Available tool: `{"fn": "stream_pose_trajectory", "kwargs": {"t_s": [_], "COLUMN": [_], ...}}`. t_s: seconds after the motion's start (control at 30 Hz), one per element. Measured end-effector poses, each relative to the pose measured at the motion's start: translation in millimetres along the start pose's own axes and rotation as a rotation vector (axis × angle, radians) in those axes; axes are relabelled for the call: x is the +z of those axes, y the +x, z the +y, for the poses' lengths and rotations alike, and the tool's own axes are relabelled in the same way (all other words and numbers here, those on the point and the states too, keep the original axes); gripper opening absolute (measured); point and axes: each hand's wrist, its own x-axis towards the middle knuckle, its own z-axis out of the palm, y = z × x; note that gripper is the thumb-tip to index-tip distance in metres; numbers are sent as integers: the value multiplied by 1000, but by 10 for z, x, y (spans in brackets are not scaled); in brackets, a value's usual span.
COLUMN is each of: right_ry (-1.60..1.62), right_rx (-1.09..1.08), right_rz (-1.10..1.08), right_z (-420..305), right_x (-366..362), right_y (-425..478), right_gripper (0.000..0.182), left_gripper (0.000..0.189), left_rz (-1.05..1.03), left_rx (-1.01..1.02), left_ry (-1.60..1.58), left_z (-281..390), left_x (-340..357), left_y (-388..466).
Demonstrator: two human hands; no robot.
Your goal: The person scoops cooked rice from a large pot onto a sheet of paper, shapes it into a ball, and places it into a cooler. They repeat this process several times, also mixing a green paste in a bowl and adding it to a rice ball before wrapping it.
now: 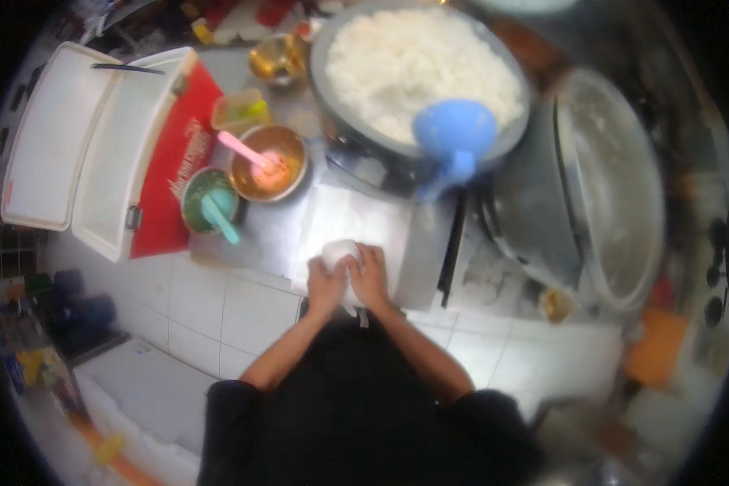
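My left hand (pixel 326 287) and my right hand (pixel 369 277) close together around a small white rounded bundle (pixel 340 249), apparently wrapped in paper. The bundle's underside is hidden by my fingers. Beneath it, white paper sheets (pixel 361 212) lie stacked at the front of the metal table (pixel 270 237). Beyond the paper stands a large round pot (pixel 321 91) heaped with white rice (pixel 413 54). A blue plastic scoop (pixel 455 126) rests on the rice at the pot's near right, its handle hanging over the rim.
Left of the paper, a metal bowl (pixel 302 173) holds orange-red food and a pink ladle (pixel 243 149). A bowl of green food (pixel 188 209) with a teal ladle (pixel 220 219) sits nearer. A red cooler (pixel 173 152) stands open at left; a large metal pot (pixel 531 194) is at right.
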Motion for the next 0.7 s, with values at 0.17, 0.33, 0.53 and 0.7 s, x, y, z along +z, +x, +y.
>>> {"fn": "stream_pose_trajectory", "kwargs": {"t_s": [0.17,0.33,0.53,0.7], "right_ry": [310,676,652,685], "right_rx": [114,127,119,-35], "right_rz": [-114,-249,-394,-465], "right_z": [-818,-1563,-2232,-3081], "right_x": [-232,-58,513,1039], "right_y": [138,340,495,762], "right_gripper": [43,54,56,58], "left_gripper": [52,37,30,39], "left_rz": [91,-22,-230,-266], "left_rx": [92,-13,131,140], "left_ry": [-435,-758,-959,-1048], "left_z": [646,669,877,1406], "left_x": [-255,-751,-1747,-3044], "left_y": [-434,-221,-61,132]}}
